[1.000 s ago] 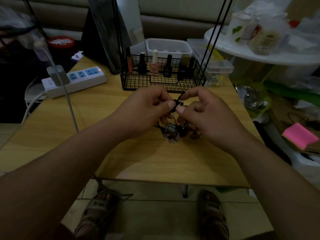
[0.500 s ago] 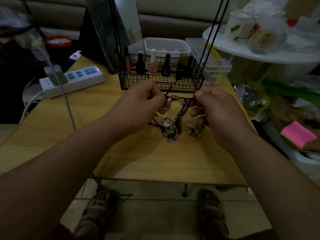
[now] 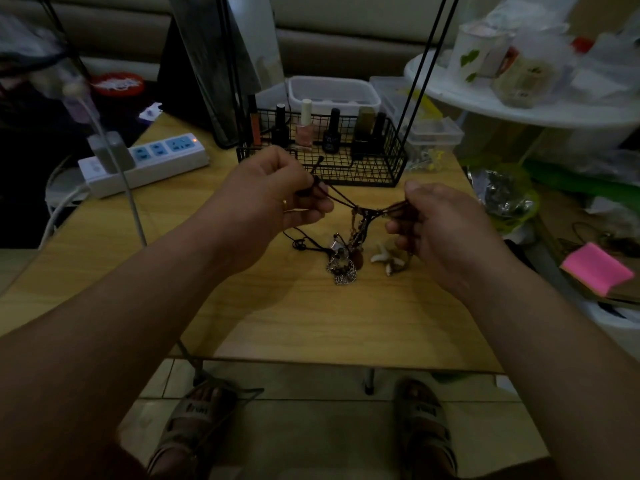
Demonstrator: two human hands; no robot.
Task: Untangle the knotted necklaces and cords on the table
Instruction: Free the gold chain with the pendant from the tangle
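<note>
Pinching dark cords taut above the counter: left hand and right hand, raised apart, fingers curled. Tangled necklaces hang between them, lower ends resting on counter centre.

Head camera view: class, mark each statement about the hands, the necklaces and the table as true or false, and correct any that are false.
1. The left hand and the right hand each pinch the dark cords, which stretch between them. True.
2. The whole tangle hangs clear of the tabletop. False: the silver chains lie on the table below the hands.
3. The wire basket holds nail polish bottles. True.
4. A socket strip lies to the right of the basket. False: the power strip lies to its left.
</note>
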